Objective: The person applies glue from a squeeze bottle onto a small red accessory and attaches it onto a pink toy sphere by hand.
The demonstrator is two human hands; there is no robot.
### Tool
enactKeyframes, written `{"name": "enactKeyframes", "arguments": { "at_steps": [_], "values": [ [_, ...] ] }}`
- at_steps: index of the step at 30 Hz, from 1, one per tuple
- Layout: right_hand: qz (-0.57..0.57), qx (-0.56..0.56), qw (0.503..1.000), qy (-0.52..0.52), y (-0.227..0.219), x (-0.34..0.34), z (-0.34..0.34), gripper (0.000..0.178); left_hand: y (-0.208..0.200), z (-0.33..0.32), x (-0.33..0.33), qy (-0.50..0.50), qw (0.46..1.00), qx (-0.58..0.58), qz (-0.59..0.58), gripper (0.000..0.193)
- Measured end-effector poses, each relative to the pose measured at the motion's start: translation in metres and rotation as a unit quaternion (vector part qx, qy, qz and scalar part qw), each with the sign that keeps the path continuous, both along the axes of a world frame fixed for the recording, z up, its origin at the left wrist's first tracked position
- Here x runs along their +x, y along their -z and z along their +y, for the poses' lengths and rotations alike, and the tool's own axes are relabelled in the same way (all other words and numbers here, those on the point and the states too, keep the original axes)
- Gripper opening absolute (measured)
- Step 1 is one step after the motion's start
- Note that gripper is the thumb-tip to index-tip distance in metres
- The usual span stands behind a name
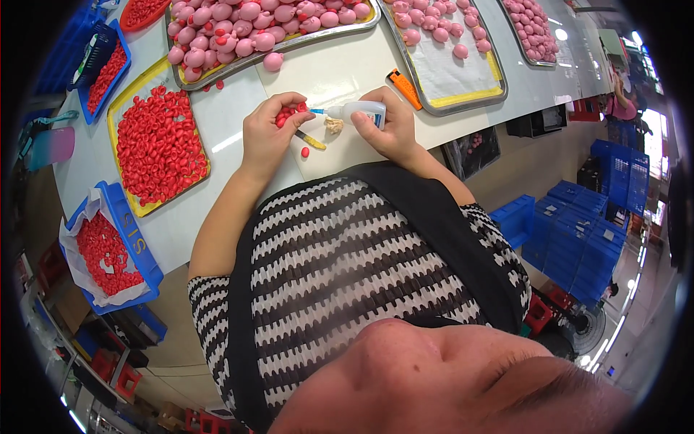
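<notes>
- Hands: left hand [269, 129] pinches a small cluster of red cup-shaped caps [284, 116] between thumb and fingers. Right hand [395, 129] is wrapped round a white squeeze bottle [356, 110], thumb on the near side. The 2 hands are apart, facing each other over the white table.
- Bottle location: lying nearly level between the hands, blue nozzle [316, 111] pointing left at the caps. Can't tell if the tip touches.
- Around them: beige crumpled lump [333, 126] under the nozzle end; slim yellow tool [312, 141] nearer; 1 loose red cap [304, 152] nearer still; orange utility knife [403, 89] farther right.
- Bottle handling: probably light, soft-walled, squeezable. Hold mid-body, go easy on pressure; the thin nozzle looks like the weak point.
- Cap handling: likely feather-light, a bit springy, maybe slippery given the gloss. Pinch by the outer sides, 1 at a time; a handful could easily shed pieces.
- Writing: bottle has a printed label, too small to read. Blue crate [150, 264] at near left carries large yellow characters on its wall. No brand I can make out.
</notes>
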State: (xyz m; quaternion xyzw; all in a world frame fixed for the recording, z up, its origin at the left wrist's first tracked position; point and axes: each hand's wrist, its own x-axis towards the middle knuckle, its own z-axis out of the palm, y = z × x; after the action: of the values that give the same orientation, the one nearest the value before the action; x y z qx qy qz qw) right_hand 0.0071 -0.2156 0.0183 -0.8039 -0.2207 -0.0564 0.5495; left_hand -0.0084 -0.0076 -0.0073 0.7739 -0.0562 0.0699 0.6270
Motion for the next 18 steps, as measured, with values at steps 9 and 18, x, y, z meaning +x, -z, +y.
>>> {"name": "enactKeyframes", "arguments": {
  "at_steps": [9, 18],
  "values": [
    [-0.020, -0.001, 1.000, 0.016, -0.002, 0.001, -0.001, 0.023, -0.008, 0.000, -0.001, -0.008, 0.996, 0.065, -0.055, 0.022],
    [-0.057, -0.030, 0.998, 0.007, -0.002, 0.002, -0.001, 0.023, -0.010, 0.000, 0.000, -0.013, 0.994, 0.084, -0.066, 0.022]
  ]
}}
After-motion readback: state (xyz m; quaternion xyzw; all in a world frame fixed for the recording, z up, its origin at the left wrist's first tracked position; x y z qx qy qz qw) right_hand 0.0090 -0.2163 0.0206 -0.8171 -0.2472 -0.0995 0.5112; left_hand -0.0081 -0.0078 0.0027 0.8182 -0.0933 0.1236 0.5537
